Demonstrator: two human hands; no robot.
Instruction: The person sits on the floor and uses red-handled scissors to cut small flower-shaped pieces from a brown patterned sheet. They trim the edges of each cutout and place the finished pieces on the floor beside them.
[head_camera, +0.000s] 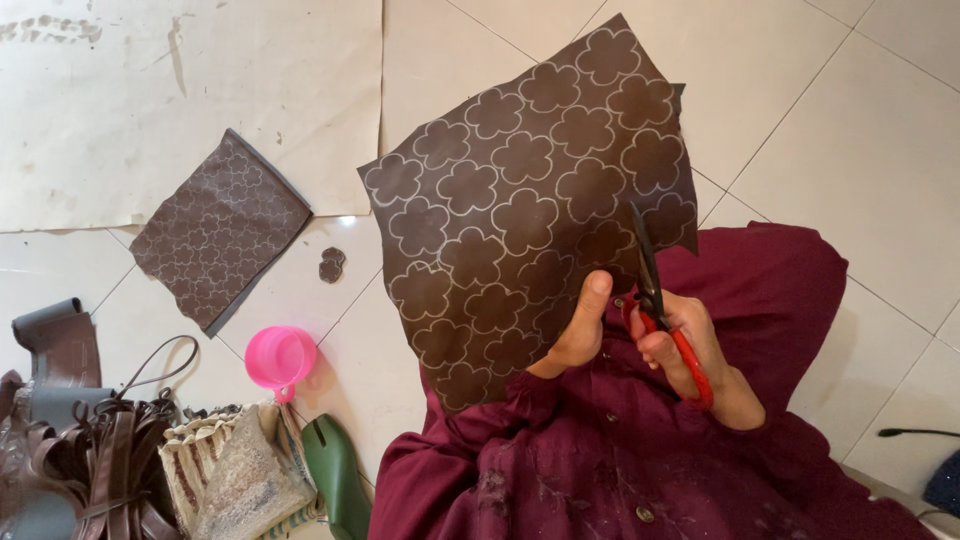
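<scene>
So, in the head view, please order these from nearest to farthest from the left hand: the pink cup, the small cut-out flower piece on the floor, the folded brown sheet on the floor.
From the left hand:
1. Small cut-out flower piece, on the tile to its left.
2. Pink cup, farther left and lower.
3. Folded brown sheet, farthest left, partly on the paper.

Brown sheet (520, 200) with white flower outlines; red-handled scissors (665, 310); pink cup (280, 357).

Sheet (520, 200) in left hand (580, 325), scissors (655, 295) at its rt edge; folded stack (220, 228) & cup (280, 357) on floor, left.
</scene>
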